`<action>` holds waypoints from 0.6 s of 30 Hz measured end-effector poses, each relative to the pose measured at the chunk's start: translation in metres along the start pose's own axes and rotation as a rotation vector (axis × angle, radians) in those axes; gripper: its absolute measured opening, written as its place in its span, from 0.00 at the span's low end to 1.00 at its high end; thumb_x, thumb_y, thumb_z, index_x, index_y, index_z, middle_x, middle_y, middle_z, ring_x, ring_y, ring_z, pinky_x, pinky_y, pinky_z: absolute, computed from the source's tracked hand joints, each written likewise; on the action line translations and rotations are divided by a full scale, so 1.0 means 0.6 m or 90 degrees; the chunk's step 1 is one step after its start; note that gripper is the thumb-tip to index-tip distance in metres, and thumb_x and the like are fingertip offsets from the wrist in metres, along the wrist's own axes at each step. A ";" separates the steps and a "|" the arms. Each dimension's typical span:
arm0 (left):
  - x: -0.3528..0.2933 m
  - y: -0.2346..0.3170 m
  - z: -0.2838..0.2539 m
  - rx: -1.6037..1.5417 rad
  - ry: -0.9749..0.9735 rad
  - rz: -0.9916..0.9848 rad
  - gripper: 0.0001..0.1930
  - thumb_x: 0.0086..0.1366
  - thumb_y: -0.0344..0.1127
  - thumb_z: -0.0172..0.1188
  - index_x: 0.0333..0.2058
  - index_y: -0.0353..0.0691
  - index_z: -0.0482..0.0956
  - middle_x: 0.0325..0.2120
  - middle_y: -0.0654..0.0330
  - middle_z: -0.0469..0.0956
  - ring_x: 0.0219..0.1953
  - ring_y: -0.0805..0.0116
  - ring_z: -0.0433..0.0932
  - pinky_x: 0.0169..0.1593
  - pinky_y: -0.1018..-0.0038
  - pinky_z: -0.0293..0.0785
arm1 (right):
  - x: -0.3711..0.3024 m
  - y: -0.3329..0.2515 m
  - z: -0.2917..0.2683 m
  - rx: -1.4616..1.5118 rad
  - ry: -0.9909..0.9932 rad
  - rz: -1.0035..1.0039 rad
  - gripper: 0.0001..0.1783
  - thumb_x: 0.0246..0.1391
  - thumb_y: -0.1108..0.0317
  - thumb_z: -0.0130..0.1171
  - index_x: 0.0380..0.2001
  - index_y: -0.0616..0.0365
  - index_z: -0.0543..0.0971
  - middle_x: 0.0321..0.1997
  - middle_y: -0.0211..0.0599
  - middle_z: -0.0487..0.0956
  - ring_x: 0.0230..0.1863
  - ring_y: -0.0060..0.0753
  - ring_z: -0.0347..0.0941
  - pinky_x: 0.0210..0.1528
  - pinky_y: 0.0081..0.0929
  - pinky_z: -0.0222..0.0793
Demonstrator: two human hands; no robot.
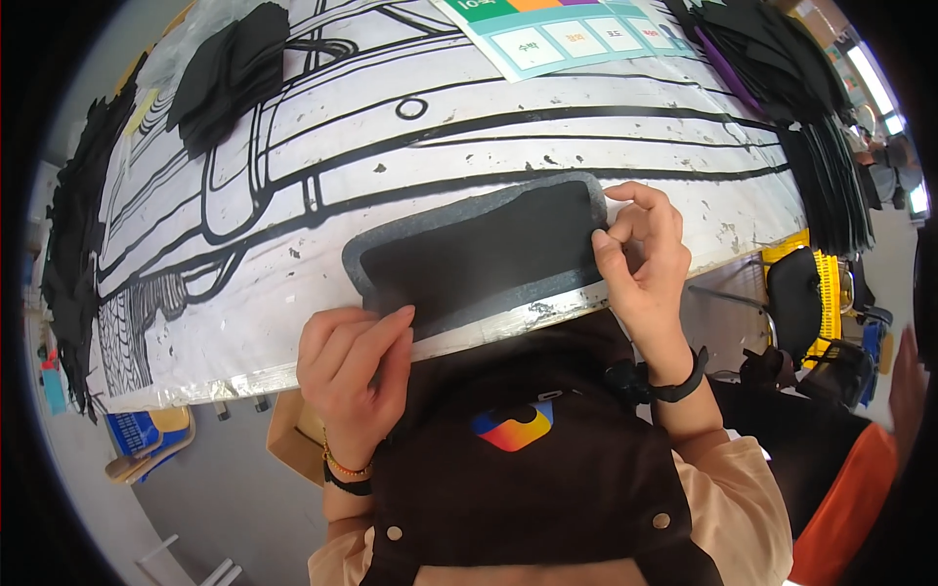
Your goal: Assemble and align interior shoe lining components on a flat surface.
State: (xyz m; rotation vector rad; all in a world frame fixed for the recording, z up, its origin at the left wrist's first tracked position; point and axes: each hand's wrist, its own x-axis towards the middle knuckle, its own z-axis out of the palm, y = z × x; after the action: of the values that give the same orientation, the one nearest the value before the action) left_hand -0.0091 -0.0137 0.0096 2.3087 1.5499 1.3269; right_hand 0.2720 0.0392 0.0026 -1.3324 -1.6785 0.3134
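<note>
A flat, oblong black fabric piece (484, 244) with a grey border and rounded corners lies tilted along the near edge of the table, its right end higher than its left. My left hand (354, 376) is closed at its lower left corner, thumb and forefinger pinching the edge. At the right end my right hand (645, 249) pinches the border between thumb and fingers, with the other fingers curled. Both hands stay near the table's front edge, and the middle of the piece is uncovered.
The white table (391, 186) carries thick black line drawings. Folded black cloth (233, 78) lies at the far left, a colourful printed sheet (576, 44) at the back, and a stack of black fabric (772, 59) at the far right. A black chair (793, 303) stands beyond the right edge.
</note>
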 end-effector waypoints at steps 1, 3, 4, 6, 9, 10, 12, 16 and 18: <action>0.000 0.000 0.000 -0.002 0.000 0.003 0.14 0.49 0.20 0.70 0.36 0.40 0.88 0.25 0.62 0.78 0.33 0.61 0.78 0.36 0.69 0.73 | 0.001 0.001 -0.001 -0.025 -0.004 -0.019 0.21 0.49 0.75 0.61 0.50 0.55 0.78 0.18 0.21 0.71 0.23 0.24 0.64 0.56 0.32 0.57; 0.000 0.000 0.001 0.010 0.001 0.003 0.14 0.49 0.20 0.70 0.37 0.40 0.88 0.25 0.62 0.78 0.33 0.60 0.78 0.36 0.69 0.73 | 0.001 -0.003 -0.004 -0.047 -0.007 -0.022 0.22 0.48 0.75 0.61 0.49 0.56 0.77 0.17 0.20 0.71 0.22 0.24 0.65 0.55 0.33 0.57; -0.001 0.001 0.000 0.009 0.000 0.005 0.14 0.49 0.20 0.70 0.37 0.40 0.88 0.25 0.62 0.78 0.33 0.60 0.78 0.36 0.69 0.73 | 0.001 -0.005 -0.004 -0.066 -0.013 -0.024 0.22 0.47 0.75 0.60 0.49 0.56 0.77 0.17 0.20 0.70 0.21 0.24 0.65 0.54 0.33 0.57; 0.000 0.002 0.000 0.009 -0.005 -0.004 0.14 0.49 0.20 0.70 0.37 0.39 0.88 0.25 0.61 0.78 0.33 0.60 0.78 0.36 0.69 0.73 | 0.003 -0.006 -0.003 -0.077 -0.011 -0.027 0.23 0.45 0.76 0.60 0.49 0.56 0.77 0.17 0.20 0.70 0.21 0.24 0.65 0.53 0.33 0.57; 0.000 0.003 0.000 0.006 -0.005 -0.002 0.14 0.49 0.20 0.70 0.37 0.39 0.88 0.25 0.61 0.78 0.33 0.60 0.78 0.36 0.69 0.73 | 0.003 -0.007 -0.002 -0.088 -0.013 -0.031 0.24 0.43 0.76 0.60 0.49 0.57 0.77 0.16 0.19 0.69 0.20 0.23 0.65 0.51 0.33 0.57; 0.000 0.003 0.000 0.006 -0.005 -0.002 0.14 0.49 0.20 0.70 0.37 0.39 0.88 0.25 0.61 0.78 0.33 0.60 0.78 0.36 0.69 0.73 | 0.004 -0.007 -0.001 -0.088 -0.014 -0.032 0.25 0.43 0.76 0.60 0.49 0.56 0.77 0.16 0.19 0.69 0.20 0.23 0.64 0.51 0.33 0.57; 0.001 0.003 0.000 0.000 -0.003 -0.002 0.14 0.49 0.20 0.70 0.37 0.39 0.88 0.25 0.61 0.79 0.33 0.60 0.78 0.36 0.69 0.73 | 0.004 -0.005 0.000 -0.100 -0.011 -0.039 0.26 0.42 0.76 0.60 0.50 0.56 0.76 0.16 0.19 0.68 0.19 0.24 0.64 0.50 0.33 0.57; 0.003 0.003 0.000 -0.004 -0.004 -0.003 0.14 0.49 0.19 0.70 0.36 0.38 0.88 0.25 0.60 0.78 0.33 0.60 0.78 0.35 0.69 0.73 | 0.006 -0.004 0.002 -0.121 -0.012 -0.044 0.27 0.41 0.77 0.60 0.50 0.55 0.76 0.16 0.20 0.67 0.19 0.25 0.63 0.49 0.33 0.58; 0.005 0.002 0.000 -0.007 -0.005 0.009 0.14 0.48 0.19 0.70 0.36 0.38 0.88 0.26 0.60 0.78 0.33 0.59 0.78 0.34 0.70 0.73 | 0.009 -0.004 0.002 -0.120 -0.014 -0.048 0.27 0.42 0.78 0.60 0.50 0.55 0.76 0.16 0.20 0.67 0.19 0.26 0.63 0.49 0.34 0.58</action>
State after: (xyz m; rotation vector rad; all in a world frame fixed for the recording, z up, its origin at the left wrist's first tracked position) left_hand -0.0080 -0.0119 0.0120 2.3194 1.5227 1.3255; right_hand 0.2700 0.0432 0.0060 -1.4012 -1.8074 0.1287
